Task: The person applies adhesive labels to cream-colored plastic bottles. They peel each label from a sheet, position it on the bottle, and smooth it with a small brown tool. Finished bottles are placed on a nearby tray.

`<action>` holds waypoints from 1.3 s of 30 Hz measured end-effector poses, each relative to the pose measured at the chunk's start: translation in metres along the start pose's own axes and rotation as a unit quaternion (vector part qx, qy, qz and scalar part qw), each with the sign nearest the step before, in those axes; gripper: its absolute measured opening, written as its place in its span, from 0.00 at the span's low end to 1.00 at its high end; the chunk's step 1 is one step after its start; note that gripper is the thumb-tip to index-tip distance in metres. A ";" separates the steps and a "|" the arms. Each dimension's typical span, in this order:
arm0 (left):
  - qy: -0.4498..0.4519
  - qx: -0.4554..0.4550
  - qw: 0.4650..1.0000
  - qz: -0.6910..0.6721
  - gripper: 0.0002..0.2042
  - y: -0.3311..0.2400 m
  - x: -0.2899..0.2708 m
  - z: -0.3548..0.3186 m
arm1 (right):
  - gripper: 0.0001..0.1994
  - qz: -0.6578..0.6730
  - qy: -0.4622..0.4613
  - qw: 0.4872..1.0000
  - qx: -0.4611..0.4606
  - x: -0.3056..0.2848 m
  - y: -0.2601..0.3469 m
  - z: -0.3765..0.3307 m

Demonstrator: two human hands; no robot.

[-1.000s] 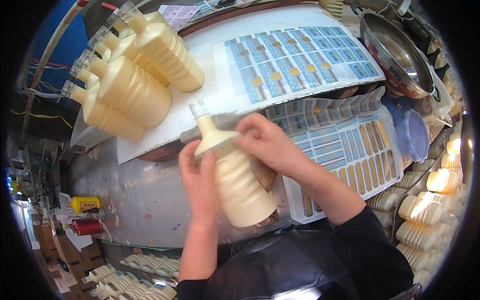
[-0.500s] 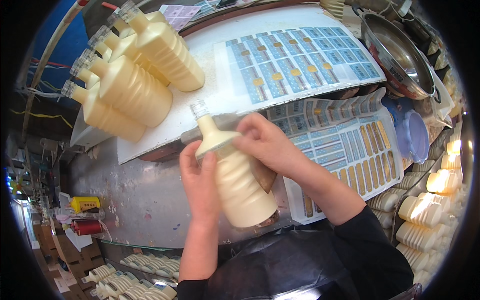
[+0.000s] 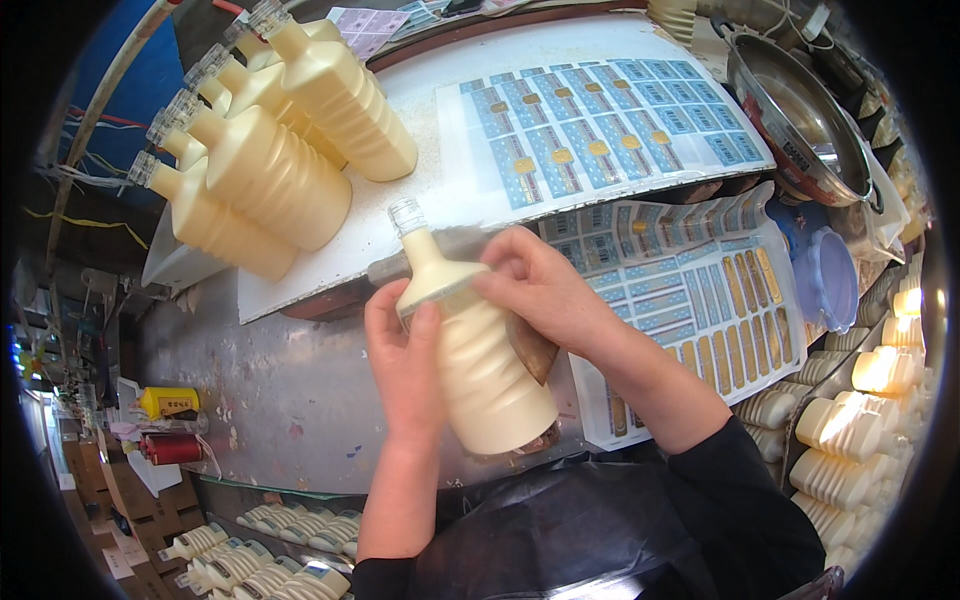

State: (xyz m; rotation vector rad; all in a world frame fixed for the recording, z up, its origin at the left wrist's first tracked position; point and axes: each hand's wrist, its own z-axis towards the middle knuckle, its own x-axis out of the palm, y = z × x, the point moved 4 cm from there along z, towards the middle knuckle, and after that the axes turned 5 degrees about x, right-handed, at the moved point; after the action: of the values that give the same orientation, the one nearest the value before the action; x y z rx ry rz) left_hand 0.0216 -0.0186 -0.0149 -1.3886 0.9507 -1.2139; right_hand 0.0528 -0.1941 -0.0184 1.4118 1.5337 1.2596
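- At the centre, one cream bottle [image 3: 478, 360] is lying tilted above the table [image 3: 290, 390], with the left hand [image 3: 405, 365] gripping its side and the right hand [image 3: 545, 290] pressing its shoulder.
- Four more bottles [image 3: 280, 150] are lying at upper left.
- Two label sheets [image 3: 600, 125] are lying on the white board.
- One steel bowl [image 3: 800, 120] is sitting far right.

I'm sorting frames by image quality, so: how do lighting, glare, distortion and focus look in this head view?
Head view: strong fisheye, the sticker sheet edges bow and the corners go black; bright even light; glare blows out the bottles at the right rim and glints on the metal bowl; the held bottle, left hand and right hand are sharp.
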 end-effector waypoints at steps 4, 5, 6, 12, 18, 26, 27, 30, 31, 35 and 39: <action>-0.002 -0.002 1.000 0.010 0.15 -0.002 0.000 0.000 | 0.19 -0.013 -0.011 1.000 -0.021 0.000 0.000 0.001; 0.002 -0.002 1.000 0.007 0.15 -0.002 0.001 0.000 | 0.20 -0.064 -0.024 0.997 -0.020 -0.001 0.004 -0.001; 0.005 -0.003 1.000 0.005 0.15 -0.001 0.000 0.000 | 0.21 -0.114 -0.037 0.993 -0.018 0.001 0.014 -0.006; 0.014 0.001 1.000 -0.003 0.16 0.002 -0.002 0.002 | 0.25 -0.260 -0.103 0.959 -0.052 0.012 0.028 -0.014; 0.018 0.004 1.000 -0.012 0.16 0.002 -0.001 0.001 | 0.22 -0.103 -0.019 0.994 -0.040 0.000 0.000 0.002; 0.013 0.005 1.000 -0.021 0.16 0.002 -0.001 0.001 | 0.22 -0.104 -0.030 0.992 -0.060 0.003 0.002 0.000; 0.013 0.007 1.000 -0.020 0.16 0.002 -0.002 0.001 | 0.22 -0.103 -0.030 0.992 -0.063 0.003 0.001 0.000; 0.013 0.006 1.000 -0.022 0.16 0.001 -0.001 0.001 | 0.23 -0.096 -0.028 0.993 -0.059 0.003 -0.001 0.001; 0.014 0.006 1.000 -0.023 0.16 0.001 0.000 0.001 | 0.23 -0.094 -0.027 0.994 -0.056 0.003 -0.002 0.001; 0.013 0.000 1.000 -0.018 0.15 0.000 0.000 0.001 | 0.18 -0.065 -0.021 0.997 -0.029 0.000 0.001 -0.002; 0.012 0.003 1.000 -0.011 0.15 0.003 -0.002 0.002 | 0.11 0.081 -0.022 0.996 -0.040 -0.026 0.016 0.000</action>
State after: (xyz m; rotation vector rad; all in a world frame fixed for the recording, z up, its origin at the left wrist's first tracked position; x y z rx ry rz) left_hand 0.0231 -0.0173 -0.0178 -1.3847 0.9495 -1.2514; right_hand 0.0621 -0.2210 -0.0061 1.5249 1.3466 1.3613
